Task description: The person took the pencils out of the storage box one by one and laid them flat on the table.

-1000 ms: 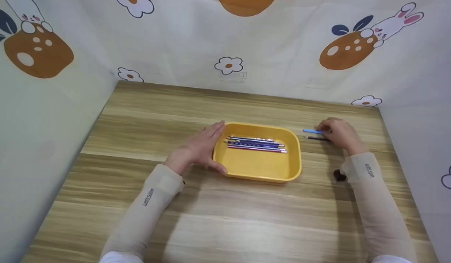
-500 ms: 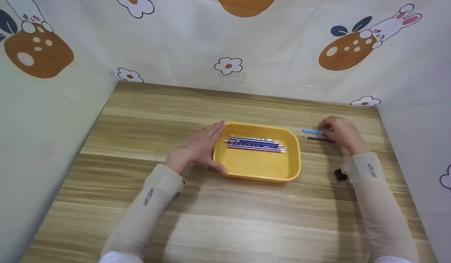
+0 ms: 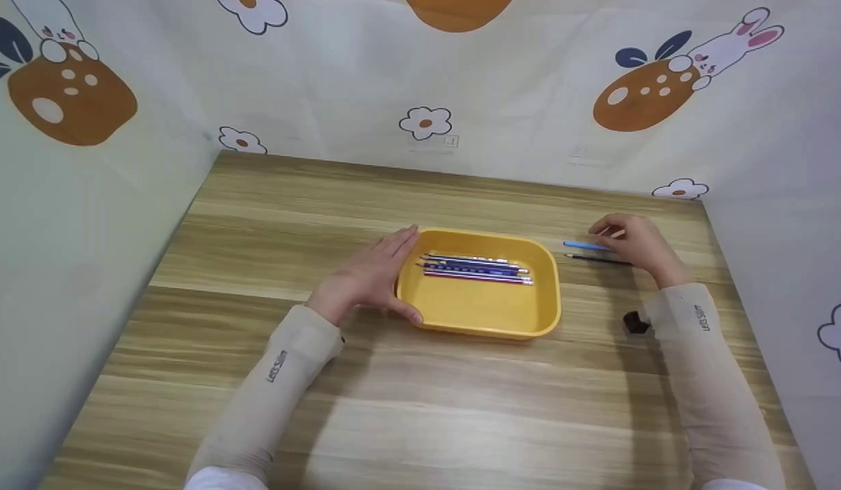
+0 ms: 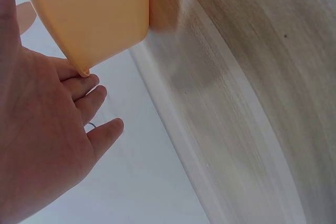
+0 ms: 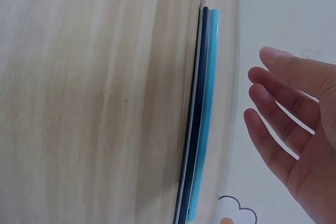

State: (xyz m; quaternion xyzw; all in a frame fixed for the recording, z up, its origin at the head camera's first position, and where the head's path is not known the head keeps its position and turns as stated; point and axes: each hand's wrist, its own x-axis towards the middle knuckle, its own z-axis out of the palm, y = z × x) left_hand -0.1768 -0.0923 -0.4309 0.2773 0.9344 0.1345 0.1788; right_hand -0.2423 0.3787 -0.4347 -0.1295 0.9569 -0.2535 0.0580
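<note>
My left hand [image 3: 369,275] rests against the left side of the yellow tray [image 3: 478,332], fingers straight at the back corner and thumb at the front. In the left wrist view its fingers touch the tray's rim and hold nothing. Several pencils [image 3: 475,269], mostly blue and silver, lie side by side in the tray. To the right, my right hand [image 3: 635,241] hovers over a light-blue stick [image 3: 582,245], kind unclear, and a dark pencil [image 3: 594,258]. The right wrist view shows loosely bent, parted fingers [image 5: 273,98] holding nothing, apart from the dark pencil and the light-blue stick.
The wooden table [image 3: 420,408] bears the tray and the loose pencils. Patterned white cloth walls [image 3: 339,88] enclose its back and both sides. A small dark block [image 3: 636,322] shows beside the right sleeve cuff.
My right hand has lifted slightly and its fingers have spread from the light-blue stick, uncovering more of the dark pencil. The left hand and the tray have stayed put.
</note>
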